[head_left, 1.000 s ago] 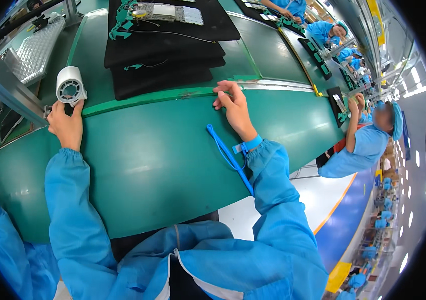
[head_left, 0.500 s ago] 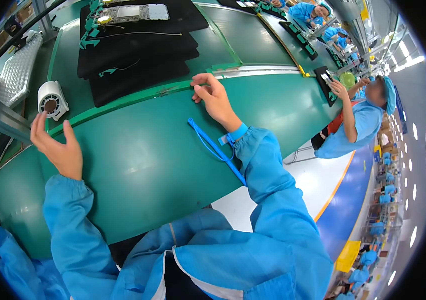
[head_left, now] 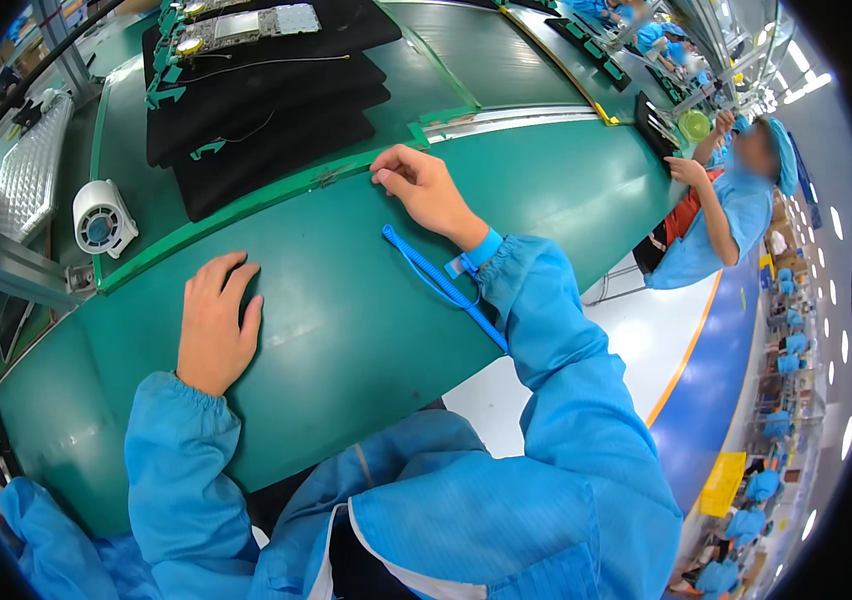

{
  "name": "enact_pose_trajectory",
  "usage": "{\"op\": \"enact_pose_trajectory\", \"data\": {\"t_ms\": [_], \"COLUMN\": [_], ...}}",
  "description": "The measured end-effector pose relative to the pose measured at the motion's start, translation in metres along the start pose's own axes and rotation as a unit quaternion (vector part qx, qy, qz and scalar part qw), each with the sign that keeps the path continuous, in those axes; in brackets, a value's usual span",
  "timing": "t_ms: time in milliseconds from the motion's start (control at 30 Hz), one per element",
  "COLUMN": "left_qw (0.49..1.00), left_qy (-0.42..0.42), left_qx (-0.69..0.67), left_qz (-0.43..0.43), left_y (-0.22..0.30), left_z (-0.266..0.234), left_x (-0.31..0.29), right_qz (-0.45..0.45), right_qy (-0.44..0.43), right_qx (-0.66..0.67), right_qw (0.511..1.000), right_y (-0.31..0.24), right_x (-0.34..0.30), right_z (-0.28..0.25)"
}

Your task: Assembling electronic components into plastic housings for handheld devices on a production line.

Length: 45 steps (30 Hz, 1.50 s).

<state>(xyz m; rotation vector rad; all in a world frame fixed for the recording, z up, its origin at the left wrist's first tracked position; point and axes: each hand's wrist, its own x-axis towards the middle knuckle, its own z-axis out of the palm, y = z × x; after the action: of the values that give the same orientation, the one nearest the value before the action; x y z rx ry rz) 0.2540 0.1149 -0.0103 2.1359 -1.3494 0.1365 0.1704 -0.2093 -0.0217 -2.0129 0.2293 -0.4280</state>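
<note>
Head view: a person's two bare hands reach over a green workbench (head_left: 321,310), and neither appears to hold anything. The left hand (head_left: 218,325) lies palm down, its fingers loose and slightly spread, the thumb standing apart; whether it rests on the surface or hovers just above, I cannot tell. Ahead and to the left of those fingertips, well apart from them, a white fan (head_left: 103,218) with a round grille sits past a strip of green tape (head_left: 236,217).

A second ago the left fingers were on the fan's lower edge. Now they are drawn back toward the body, which suggests that the fan has been let go and set down, leaving both hands free.

The right hand's (head_left: 429,195) fingers are half-curled, not clenched, close to the tape; no object shows between them. This hand has barely changed its pose. Behind its fingers, a blue wristband (head_left: 486,250) circles the wrist, and a coiled blue cord (head_left: 441,283) lies nearer the body. Ahead and to the left of the right fingertips, beyond the tape, lie overlapping black mats (head_left: 276,100), with a circuit board (head_left: 251,28) on the uppermost.
</note>
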Motion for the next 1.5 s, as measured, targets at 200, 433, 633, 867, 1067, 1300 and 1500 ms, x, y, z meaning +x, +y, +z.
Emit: {"op": "enact_pose_trajectory", "data": {"t_ms": [200,433,633,867,1067,1300,1500], "left_qw": [1.0,1.0,0.999,1.0,1.0,0.999,1.0], "left_qy": [-0.007,-0.008,-0.015,-0.003,0.007,0.004,0.018], "left_qx": [0.003,-0.002,-0.009,-0.022,-0.026,-0.026,-0.016], "left_qz": [-0.006,-0.012,-0.027,-0.017,-0.008,-0.018,-0.013], "left_y": [0.003,0.0,-0.006,-0.007,-0.005,-0.008,-0.011], "left_z": [0.0,0.0,-0.001,0.001,0.003,0.001,0.004], "left_x": [0.001,0.004,0.001,0.0,-0.001,-0.003,-0.006], "right_qz": [0.011,0.003,-0.024,0.019,0.022,0.026,0.023], "right_qy": [-0.002,-0.021,-0.06,-0.052,-0.06,-0.065,-0.079], "right_qx": [-0.011,-0.025,-0.029,-0.025,-0.034,-0.021,-0.029], "right_qw": [1.0,0.999,0.998,0.998,0.997,0.997,0.996], "right_y": [-0.004,-0.012,-0.01,-0.02,-0.017,-0.017,-0.018], "right_x": [-0.002,-0.009,-0.01,-0.014,-0.018,-0.014,-0.014], "right_z": [-0.002,-0.001,0.001,0.001,-0.002,0.001,0.003]}}
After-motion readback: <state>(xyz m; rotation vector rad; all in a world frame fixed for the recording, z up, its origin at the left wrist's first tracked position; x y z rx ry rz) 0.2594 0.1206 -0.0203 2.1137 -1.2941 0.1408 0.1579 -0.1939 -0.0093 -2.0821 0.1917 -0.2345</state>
